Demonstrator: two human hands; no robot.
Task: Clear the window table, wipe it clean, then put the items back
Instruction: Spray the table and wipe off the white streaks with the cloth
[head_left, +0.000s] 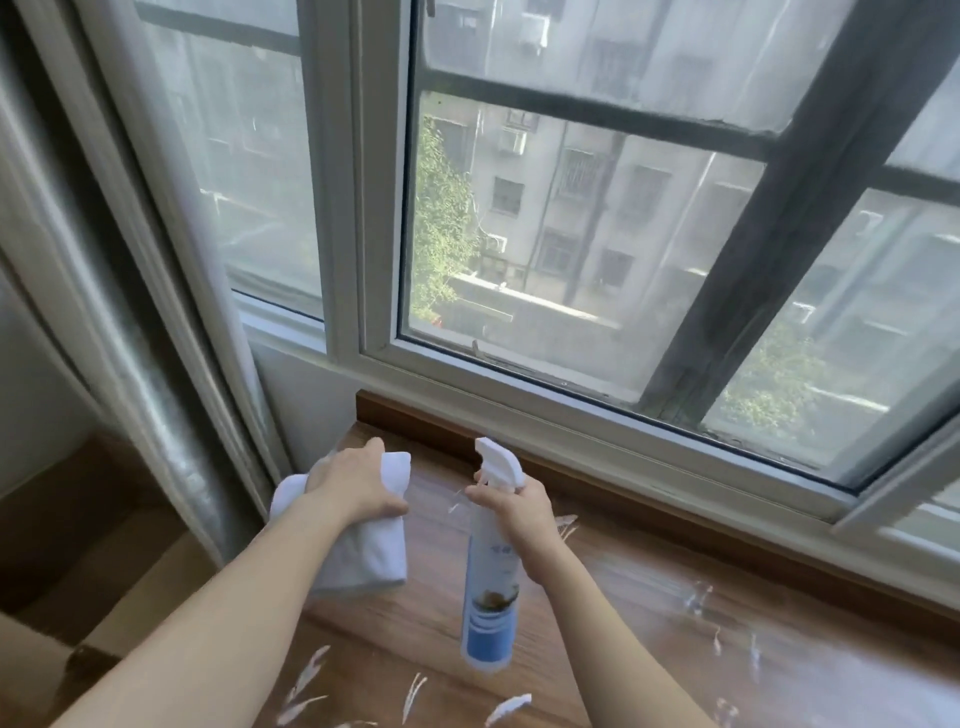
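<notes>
Hands are out over the wooden surface (649, 597) by the window (571, 234). The left hand (353, 480) lies on top of a white cloth (363, 545). Its fingers (371, 449) reach forward over the far part of the cloth and bend down a little, and the thumb presses on the cloth's right side. The cloth is bunched under the palm, sticks out past the fingertips, and spreads back under the wrist. It sits on the surface near the left end, close to a shiny pipe (145, 415).

The right hand (519, 512) holds a spray bottle (491, 582). The fingers wrap tight round the neck, just under the white spray head (498, 462). The first finger reaches out to the front where the trigger is. The head sticks up above the fingers and points away toward the window. The long bottle body, with its blue label, hangs down below the hand, above the surface and tilted. The bottle is just beside the cloth, to its right, and they do not touch.

White streaks (306, 675) show on the surface.
</notes>
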